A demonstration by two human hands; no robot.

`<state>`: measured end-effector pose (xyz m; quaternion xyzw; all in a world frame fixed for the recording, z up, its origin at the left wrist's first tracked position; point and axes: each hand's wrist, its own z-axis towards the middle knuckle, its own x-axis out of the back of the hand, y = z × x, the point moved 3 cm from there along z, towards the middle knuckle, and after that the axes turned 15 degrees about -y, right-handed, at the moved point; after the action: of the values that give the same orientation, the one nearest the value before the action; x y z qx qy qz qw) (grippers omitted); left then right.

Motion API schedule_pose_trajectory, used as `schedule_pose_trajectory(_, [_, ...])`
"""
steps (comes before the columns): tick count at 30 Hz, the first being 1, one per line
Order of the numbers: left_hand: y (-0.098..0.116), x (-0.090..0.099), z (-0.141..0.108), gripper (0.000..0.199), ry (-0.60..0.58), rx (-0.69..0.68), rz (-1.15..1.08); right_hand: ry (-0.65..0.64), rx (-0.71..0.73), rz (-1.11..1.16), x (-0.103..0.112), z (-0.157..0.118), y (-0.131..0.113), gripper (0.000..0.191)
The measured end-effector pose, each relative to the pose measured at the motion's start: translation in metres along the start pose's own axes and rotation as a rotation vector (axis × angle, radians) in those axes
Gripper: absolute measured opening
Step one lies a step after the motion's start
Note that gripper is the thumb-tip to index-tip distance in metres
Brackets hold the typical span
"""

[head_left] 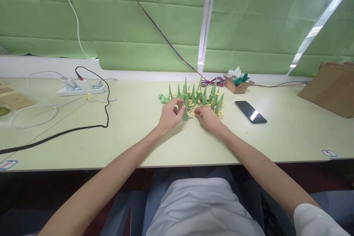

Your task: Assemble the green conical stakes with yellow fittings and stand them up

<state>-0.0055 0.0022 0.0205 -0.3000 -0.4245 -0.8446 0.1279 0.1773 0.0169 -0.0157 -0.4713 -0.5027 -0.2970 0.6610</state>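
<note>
A cluster of pointed green plastic cones (199,90) stands on the table, with small pale-yellow pegs (218,94) among and on them. My left hand (170,115) has its thumb and fingers closed at the side of the nearest green cone (185,113), which stands upright at the front of the cluster. From the right, my right hand (208,117) pinches a small pale-yellow peg (191,114) that points toward that cone's lower part. Whether peg and cone touch is too small to tell. Green cylindrical pieces (163,99) lie at the cluster's left end.
A black phone (251,112) lies to the right. Behind it stands a small cardboard box (238,85) with plastic wrap and green material inside. A larger cardboard box (330,88) is at far right. Left are a white power strip (83,87) and a black cable (83,128).
</note>
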Motion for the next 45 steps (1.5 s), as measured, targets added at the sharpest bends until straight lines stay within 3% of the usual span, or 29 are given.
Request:
schedule_pose_trajectory(6, [-0.001,0.000,0.000,0.029,-0.021,0.054,-0.034,0.033,0.012,-0.006,0.001,-0.002,-0.002,0.016])
schedule_pose_trajectory(10, [-0.006,-0.005,0.000,0.033,-0.132,0.095,-0.025,0.076,0.038,0.031,0.003,-0.003,-0.004,0.016])
schedule_pose_trajectory(17, [-0.014,-0.014,0.002,0.020,-0.334,0.091,0.036,0.177,0.124,0.138,0.004,-0.002,-0.003,0.018])
schedule_pose_trajectory(26, [-0.013,-0.013,0.001,0.020,-0.349,0.153,-0.144,0.249,0.177,0.256,0.010,-0.002,-0.009,0.017])
schedule_pose_trajectory(32, [-0.009,-0.009,0.002,0.019,-0.272,0.215,-0.314,0.253,0.173,0.314,0.012,-0.004,-0.012,0.019])
schedule_pose_trajectory(45, [-0.006,-0.008,0.002,0.020,-0.238,0.207,-0.357,0.236,0.177,0.365,0.015,-0.006,-0.017,0.020])
